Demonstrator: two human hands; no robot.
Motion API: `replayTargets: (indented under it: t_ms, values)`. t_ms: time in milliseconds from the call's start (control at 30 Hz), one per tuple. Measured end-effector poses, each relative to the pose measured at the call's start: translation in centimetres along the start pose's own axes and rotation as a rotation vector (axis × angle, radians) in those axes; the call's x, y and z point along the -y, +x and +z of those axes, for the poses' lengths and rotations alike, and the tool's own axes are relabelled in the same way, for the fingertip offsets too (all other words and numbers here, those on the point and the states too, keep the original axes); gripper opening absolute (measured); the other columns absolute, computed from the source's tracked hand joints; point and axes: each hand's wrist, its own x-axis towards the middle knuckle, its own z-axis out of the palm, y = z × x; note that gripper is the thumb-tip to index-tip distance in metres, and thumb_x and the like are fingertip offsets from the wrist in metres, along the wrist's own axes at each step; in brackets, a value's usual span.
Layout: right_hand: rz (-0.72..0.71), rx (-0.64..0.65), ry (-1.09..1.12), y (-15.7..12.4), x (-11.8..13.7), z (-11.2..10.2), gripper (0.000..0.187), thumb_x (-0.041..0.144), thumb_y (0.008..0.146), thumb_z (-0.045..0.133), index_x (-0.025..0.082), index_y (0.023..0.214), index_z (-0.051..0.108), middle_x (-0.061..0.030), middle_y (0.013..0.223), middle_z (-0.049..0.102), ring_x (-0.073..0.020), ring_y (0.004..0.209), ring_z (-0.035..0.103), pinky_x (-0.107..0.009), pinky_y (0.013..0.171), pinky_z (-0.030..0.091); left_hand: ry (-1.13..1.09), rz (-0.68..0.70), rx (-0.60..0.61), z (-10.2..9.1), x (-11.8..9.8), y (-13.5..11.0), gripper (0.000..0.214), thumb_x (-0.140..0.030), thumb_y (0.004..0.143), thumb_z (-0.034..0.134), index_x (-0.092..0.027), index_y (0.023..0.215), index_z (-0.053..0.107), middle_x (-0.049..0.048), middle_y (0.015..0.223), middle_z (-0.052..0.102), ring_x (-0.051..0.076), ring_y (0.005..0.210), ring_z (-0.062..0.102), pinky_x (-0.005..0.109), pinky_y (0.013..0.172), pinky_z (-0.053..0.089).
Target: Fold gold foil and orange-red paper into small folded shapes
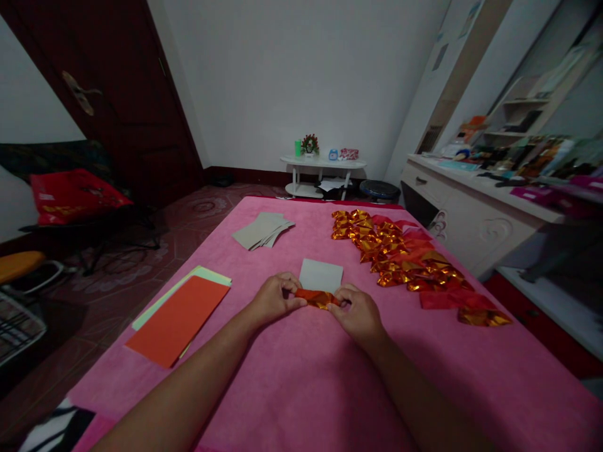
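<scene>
Between my two hands lies a strip of shiny orange-gold foil paper (318, 298), folded or rolled narrow. My left hand (277, 298) pinches its left end with thumb and fingers. At the other end, my right hand (358, 312) grips it the same way. Just beyond the foil, a pale grey paper sheet (321, 274) lies flat on the pink cloth. To the right spreads a pile of folded gold foil pieces (400, 251), mixed with red ones. Sheets of orange paper (181, 320) lie to the left, over yellow and light green sheets.
A fanned stack of grey paper (264, 230) sits at the far left of the pink-covered table (301, 389). Right of it stands a white dresser (471, 207) crowded with items. A low white table (323, 162) is at the wall, and a red bag (75, 196) rests at left.
</scene>
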Motion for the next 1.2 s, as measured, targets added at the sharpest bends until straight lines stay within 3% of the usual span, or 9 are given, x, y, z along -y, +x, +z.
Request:
replayTargets:
  t_ms: [133,300,467,667,767,867,1000,1100,1200]
  values:
    - [-0.015,0.005,-0.019,0.0,0.2,-0.3,0.019,0.024,0.077,0.059,0.02,0.058,0.055,0.0009,0.066,0.054,-0.0121,0.059,0.052,-0.023,0.056,0.039,0.007,0.0,0.007,-0.1,-0.3,0.0,0.029,-0.032,0.081,0.063,-0.013,0.059,0.063,0.0058,0.078,0.063,0.014,0.073,0.057,0.025,0.066,0.044]
    - [-0.182,0.067,-0.105,-0.6,1.3,-1.1,0.015,0.02,0.082,0.055,0.021,0.069,0.063,-0.0015,0.075,0.057,-0.0145,0.07,0.055,-0.024,0.064,0.041,0.085,0.132,0.038,-0.4,-0.3,-0.3,0.014,-0.031,0.075,0.071,-0.016,0.074,0.072,0.006,0.083,0.065,0.016,0.08,0.058,0.028,0.074,0.044]
    - [-0.314,0.138,-0.128,-1.1,2.2,-1.5,0.014,0.014,0.079,0.057,0.023,0.079,0.068,-0.0018,0.084,0.061,-0.0155,0.077,0.055,-0.026,0.072,0.041,0.104,0.189,0.081,-0.8,0.0,-0.5,0.011,-0.029,0.077,0.07,-0.02,0.073,0.073,0.0059,0.089,0.066,0.016,0.086,0.059,0.029,0.079,0.044]
    - [-0.199,0.127,0.036,-0.5,1.3,-1.3,0.019,0.02,0.084,0.052,0.021,0.072,0.067,-0.0014,0.075,0.06,-0.0138,0.068,0.055,-0.025,0.063,0.041,0.052,0.155,0.078,-0.9,-0.1,-0.3,0.015,-0.031,0.079,0.068,-0.017,0.079,0.072,0.0064,0.086,0.065,0.016,0.082,0.059,0.027,0.076,0.045]
    - [-0.058,0.02,0.091,0.1,0.4,-0.6,0.021,0.026,0.084,0.053,0.02,0.067,0.066,-0.0016,0.067,0.056,-0.0134,0.058,0.052,-0.025,0.053,0.038,0.045,0.093,0.037,-0.6,0.0,0.1,0.027,-0.033,0.087,0.057,-0.014,0.071,0.068,0.0051,0.077,0.063,0.014,0.073,0.058,0.025,0.068,0.044]
    - [0.042,-0.064,0.057,0.5,-0.3,-0.1,0.015,0.026,0.077,0.06,0.02,0.063,0.063,-0.0011,0.066,0.055,-0.0128,0.053,0.049,-0.025,0.049,0.036,0.135,0.033,-0.046,-0.1,0.2,0.5,0.022,-0.031,0.083,0.061,-0.014,0.069,0.066,0.0038,0.074,0.062,0.014,0.069,0.057,0.025,0.065,0.043]
    - [0.067,-0.082,-0.005,0.8,-0.5,0.2,0.01,0.021,0.071,0.062,0.021,0.062,0.06,-0.0007,0.069,0.057,-0.0127,0.055,0.05,-0.025,0.05,0.037,0.247,-0.005,-0.083,0.3,0.2,0.7,0.008,-0.023,0.075,0.068,-0.016,0.079,0.068,0.0026,0.076,0.062,0.014,0.071,0.056,0.026,0.067,0.044]
    - [0.095,-0.09,-0.028,0.8,-0.4,0.2,0.004,0.02,0.07,0.062,0.021,0.07,0.058,0.0002,0.072,0.058,-0.0141,0.06,0.053,-0.025,0.054,0.039,0.274,-0.016,-0.128,0.5,0.0,0.6,0.023,-0.021,0.071,0.071,-0.018,0.092,0.065,0.0018,0.082,0.061,0.015,0.073,0.055,0.026,0.067,0.045]
    - [0.085,-0.095,-0.089,0.6,0.0,0.2,0.01,0.018,0.072,0.061,0.022,0.079,0.056,0.0002,0.079,0.058,-0.0151,0.066,0.055,-0.026,0.059,0.041,0.329,0.069,-0.165,0.6,-0.4,0.4,0.025,-0.019,0.073,0.069,-0.02,0.097,0.065,0.0042,0.093,0.06,0.017,0.083,0.056,0.029,0.072,0.046]
